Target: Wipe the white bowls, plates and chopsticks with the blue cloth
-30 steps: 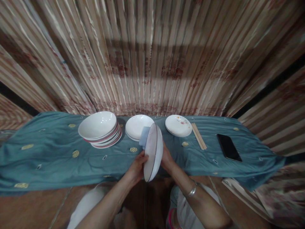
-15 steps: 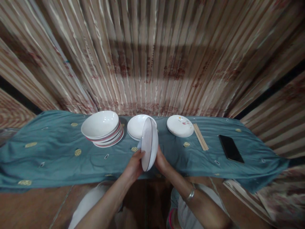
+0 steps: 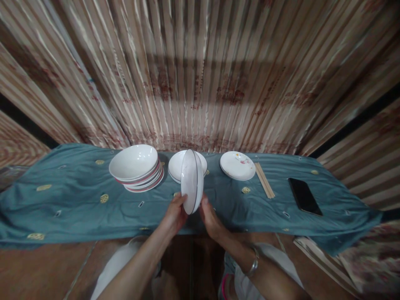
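A white shallow dish with a thin dark rim [image 3: 190, 183] is held up on edge above the front of the table, its inner side turned to the left. My left hand [image 3: 176, 211] grips its lower left side, the thumb on the inner face. My right hand [image 3: 211, 216] is closed at its lower right, thumb by the outer side; the other fingers are partly hidden. Just behind it lie similar dark-rimmed white dishes [image 3: 175, 164], stacked and partly covered from sight.
On the left stands a stack of white bowls and plates [image 3: 134, 162], some with red edges. Flower-patterned plates [image 3: 236, 166] sit right of centre, beside wooden chopsticks [image 3: 264, 180] and a black phone [image 3: 303, 196]. A green cloth [image 3: 78, 208] covers the table; a curtain [image 3: 200, 83] hangs behind.
Both hands have lifted the dish slightly up and to the left, and its tilt has changed a little. The right hand's thumb now shows more at the dish's lower edge.
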### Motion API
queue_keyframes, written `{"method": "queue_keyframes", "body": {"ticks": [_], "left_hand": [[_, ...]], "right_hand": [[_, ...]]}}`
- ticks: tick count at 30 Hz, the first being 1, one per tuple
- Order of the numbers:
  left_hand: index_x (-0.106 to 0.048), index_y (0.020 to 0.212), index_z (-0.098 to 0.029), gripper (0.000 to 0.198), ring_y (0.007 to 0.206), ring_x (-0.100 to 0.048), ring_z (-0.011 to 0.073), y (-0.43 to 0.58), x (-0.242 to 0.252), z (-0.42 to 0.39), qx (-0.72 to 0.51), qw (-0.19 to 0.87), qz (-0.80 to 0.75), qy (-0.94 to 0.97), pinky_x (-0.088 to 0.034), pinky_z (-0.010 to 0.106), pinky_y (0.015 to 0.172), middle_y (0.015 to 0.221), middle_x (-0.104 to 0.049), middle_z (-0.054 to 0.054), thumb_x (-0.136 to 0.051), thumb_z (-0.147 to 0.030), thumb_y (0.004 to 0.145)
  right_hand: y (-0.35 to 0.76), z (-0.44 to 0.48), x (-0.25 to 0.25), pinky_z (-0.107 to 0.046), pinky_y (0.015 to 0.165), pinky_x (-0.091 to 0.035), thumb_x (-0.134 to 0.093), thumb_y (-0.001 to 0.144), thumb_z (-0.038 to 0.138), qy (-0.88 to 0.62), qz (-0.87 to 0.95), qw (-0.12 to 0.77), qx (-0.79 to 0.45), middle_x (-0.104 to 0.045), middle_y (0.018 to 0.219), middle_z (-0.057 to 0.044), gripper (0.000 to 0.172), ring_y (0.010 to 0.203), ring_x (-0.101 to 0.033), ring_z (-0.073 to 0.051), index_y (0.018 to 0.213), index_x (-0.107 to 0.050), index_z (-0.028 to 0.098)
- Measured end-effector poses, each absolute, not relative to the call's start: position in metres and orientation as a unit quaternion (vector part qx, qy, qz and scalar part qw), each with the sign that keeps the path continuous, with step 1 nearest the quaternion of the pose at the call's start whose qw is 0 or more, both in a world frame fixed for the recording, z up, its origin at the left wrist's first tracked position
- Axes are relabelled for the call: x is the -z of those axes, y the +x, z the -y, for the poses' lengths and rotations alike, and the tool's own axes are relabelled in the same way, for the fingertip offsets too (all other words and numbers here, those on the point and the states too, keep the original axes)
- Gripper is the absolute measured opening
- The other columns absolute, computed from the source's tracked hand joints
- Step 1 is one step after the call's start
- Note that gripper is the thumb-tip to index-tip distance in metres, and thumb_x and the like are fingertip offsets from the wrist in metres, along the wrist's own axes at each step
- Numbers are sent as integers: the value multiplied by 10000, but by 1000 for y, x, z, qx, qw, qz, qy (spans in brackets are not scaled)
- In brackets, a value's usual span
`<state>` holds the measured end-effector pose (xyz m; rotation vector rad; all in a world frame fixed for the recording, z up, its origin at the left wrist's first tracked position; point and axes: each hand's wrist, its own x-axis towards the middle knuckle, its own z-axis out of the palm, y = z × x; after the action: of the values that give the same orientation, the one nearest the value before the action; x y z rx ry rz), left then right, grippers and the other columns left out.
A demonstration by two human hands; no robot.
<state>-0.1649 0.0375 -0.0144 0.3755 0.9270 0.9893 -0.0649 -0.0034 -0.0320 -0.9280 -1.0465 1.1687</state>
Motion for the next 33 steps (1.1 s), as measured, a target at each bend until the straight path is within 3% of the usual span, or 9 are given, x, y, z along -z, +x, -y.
{"method": "queue_keyframes", "body": {"ticks": [4,9,16,20,27,33], "left_hand": [[-635,1035,-107,280,497,-614,129,-166,14,-38,-471,758,-413,181,-497,216,471,745,-722,53,-570,-61,767],[-622,1058,-117,320,605,-659,154,-165,19,-37,-488,754,-389,205,-534,234,549,789,-728,58,-630,-110,738],[-576,1039,-181,269,692,-680,158,-162,26,-35,-495,743,-387,229,-588,297,632,921,-725,46,-626,-154,776],[-551,993,-198,221,722,-690,163,-161,25,-34,-494,739,-398,227,-604,328,657,942,-716,29,-618,-147,789],[-548,1027,-210,263,691,-689,152,-160,20,-36,-495,742,-405,203,-609,321,660,895,-717,16,-609,-117,789],[-551,1055,-200,289,677,-693,154,-162,20,-37,-500,745,-386,214,-600,295,612,889,-722,23,-623,-115,787]], "right_hand": [[-60,15,23,-399,1175,-229,-488,868,610,-404,505,602,-468,-495,1421,-33,635,1379,-358,-216,1407,-433,280],[-54,19,16,-405,1164,-261,-650,800,508,-436,504,609,-431,-423,1477,-44,818,1381,-358,-235,1487,-270,279],[-32,6,-7,-397,1184,-199,-539,878,501,-509,493,627,-324,-309,1541,-73,811,1414,-293,-205,1519,-127,226],[-23,2,-9,-412,1180,-196,-451,906,539,-541,495,614,-291,-273,1555,-83,761,1420,-279,-211,1518,-137,212],[-36,5,5,-376,1180,-194,-450,921,491,-532,508,605,-307,-335,1526,-92,720,1401,-313,-201,1511,-165,194],[-45,9,5,-358,1163,-226,-491,913,432,-499,487,629,-343,-498,1407,-79,584,1369,-362,-201,1434,-367,199]]}}
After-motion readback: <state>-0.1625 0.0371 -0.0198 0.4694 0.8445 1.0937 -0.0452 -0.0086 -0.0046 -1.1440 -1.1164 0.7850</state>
